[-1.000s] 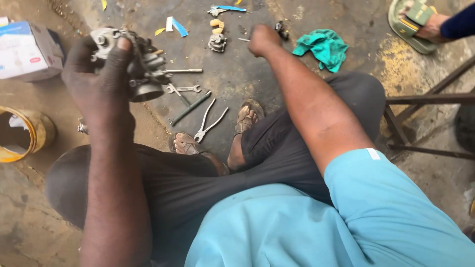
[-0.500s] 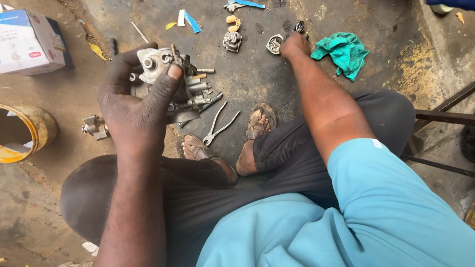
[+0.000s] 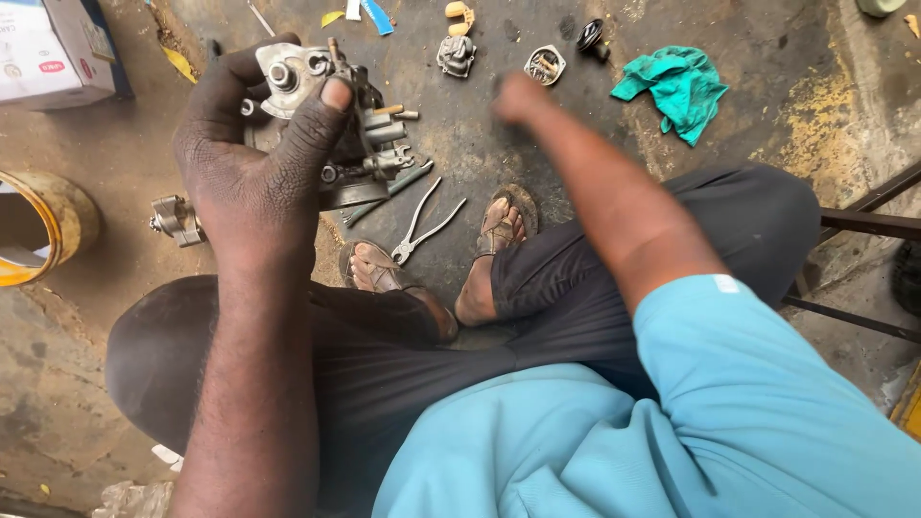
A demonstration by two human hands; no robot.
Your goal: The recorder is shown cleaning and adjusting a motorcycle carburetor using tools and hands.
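My left hand [image 3: 249, 163] grips a grimy metal carburettor [image 3: 369, 144] and holds it up over my knee, thumb pressed on its top. My right hand [image 3: 518, 96] is stretched out low over the oily floor; it is blurred and curled, and I cannot tell whether anything is in it. Just beyond it lie a small round metal part [image 3: 544, 65], a grey metal part [image 3: 456, 55] and a black cap [image 3: 590, 36]. A pair of pliers [image 3: 422, 225] lies open by my sandalled feet.
A green rag [image 3: 676, 86] lies at the right, near a dark metal frame [image 3: 863, 225]. At the left are a cardboard box [image 3: 53, 48], a yellow tin [image 3: 38, 230] and a loose metal fitting [image 3: 177, 219]. A long, dark tool [image 3: 389, 192] lies under the carburettor.
My right hand has drawn back a little from the round metal part it was touching. The left hand has kept hold of the carburettor throughout and has it nearer the camera than a second ago.
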